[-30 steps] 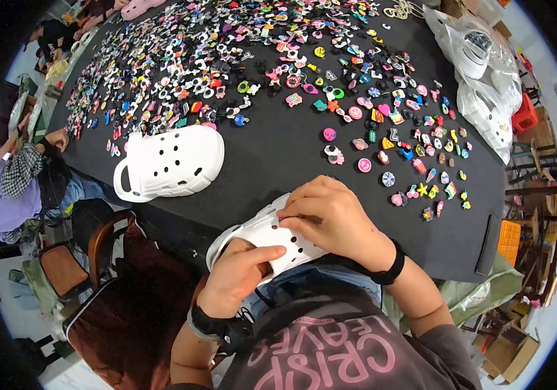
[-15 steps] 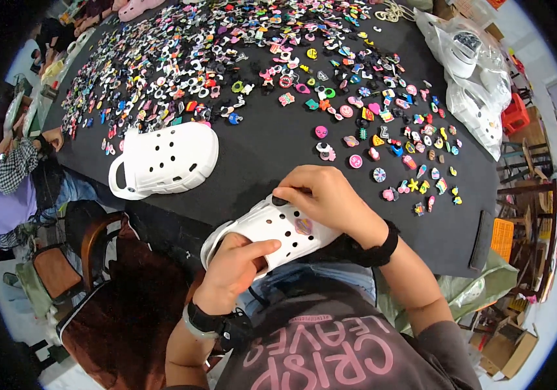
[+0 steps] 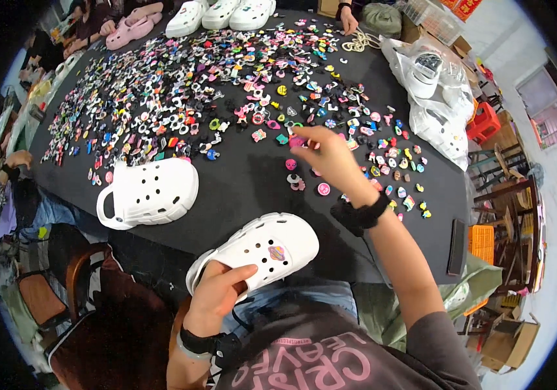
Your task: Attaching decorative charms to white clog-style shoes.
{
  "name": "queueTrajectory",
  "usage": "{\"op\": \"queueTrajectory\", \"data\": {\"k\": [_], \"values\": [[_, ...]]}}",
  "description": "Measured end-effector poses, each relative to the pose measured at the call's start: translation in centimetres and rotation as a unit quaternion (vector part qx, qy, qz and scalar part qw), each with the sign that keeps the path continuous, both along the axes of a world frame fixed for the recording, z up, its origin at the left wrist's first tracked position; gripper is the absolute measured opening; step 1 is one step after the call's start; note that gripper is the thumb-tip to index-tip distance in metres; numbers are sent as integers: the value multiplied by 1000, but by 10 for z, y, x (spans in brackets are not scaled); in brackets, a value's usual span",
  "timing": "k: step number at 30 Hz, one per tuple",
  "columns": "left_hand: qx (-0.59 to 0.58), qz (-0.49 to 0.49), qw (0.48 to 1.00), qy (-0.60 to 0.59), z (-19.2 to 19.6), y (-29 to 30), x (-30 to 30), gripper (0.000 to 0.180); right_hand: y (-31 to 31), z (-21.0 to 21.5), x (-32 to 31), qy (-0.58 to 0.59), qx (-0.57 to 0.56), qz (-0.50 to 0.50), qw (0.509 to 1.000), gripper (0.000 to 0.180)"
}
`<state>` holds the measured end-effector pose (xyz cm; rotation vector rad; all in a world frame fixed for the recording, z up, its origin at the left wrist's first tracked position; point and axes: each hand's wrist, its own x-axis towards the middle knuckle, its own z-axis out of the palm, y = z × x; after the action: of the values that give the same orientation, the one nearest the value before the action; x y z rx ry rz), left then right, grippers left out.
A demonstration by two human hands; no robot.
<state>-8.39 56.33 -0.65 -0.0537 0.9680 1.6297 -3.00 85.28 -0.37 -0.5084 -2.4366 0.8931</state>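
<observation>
My left hand (image 3: 218,289) grips a white foam clog (image 3: 294,237) at its foot opening, the thumb lying on top and the other fingers hidden inside. A planet-shaped charm (image 3: 277,253) in pink and orange sits on the clog's upper, among dark vent holes. My right hand (image 3: 330,159) hovers over the loose shoe charms, thumb and forefinger apart. Pink shows near the fingertips; it looks like a charm lying on the table. A second white clog (image 3: 157,188), without charms on its upper, rests on the black table to the left.
Many colourful charms (image 3: 161,91) cover the far part of the black table (image 3: 226,227). Three white clogs (image 3: 221,14) and a pink clog (image 3: 134,31) stand at the far edge. Bagged clogs (image 3: 431,97) lie at right. Another person's hand (image 3: 348,21) is near a cord (image 3: 361,43).
My right hand has left the clog and moved forward over the charms. The head view has shifted, bringing the far table edge into sight. My left hand still holds the clog.
</observation>
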Motion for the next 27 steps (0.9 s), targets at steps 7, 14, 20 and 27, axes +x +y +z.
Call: {"op": "queueTrajectory", "data": {"k": [7,14,20,27], "values": [[-17,20,1000,12,0,-2,8,54,-19,-38,-20,-134,143,44,980,31],[-27,17,999,9,-4,-6,6,55,-18,-23,-7,3,154,91,984,40],[-5,12,999,29,-3,-4,5,51,-60,46,62,7,-106,146,984,32],[-21,-12,1000,18,4,2,5,52,-108,16,91,35,3,151,988,42]]}}
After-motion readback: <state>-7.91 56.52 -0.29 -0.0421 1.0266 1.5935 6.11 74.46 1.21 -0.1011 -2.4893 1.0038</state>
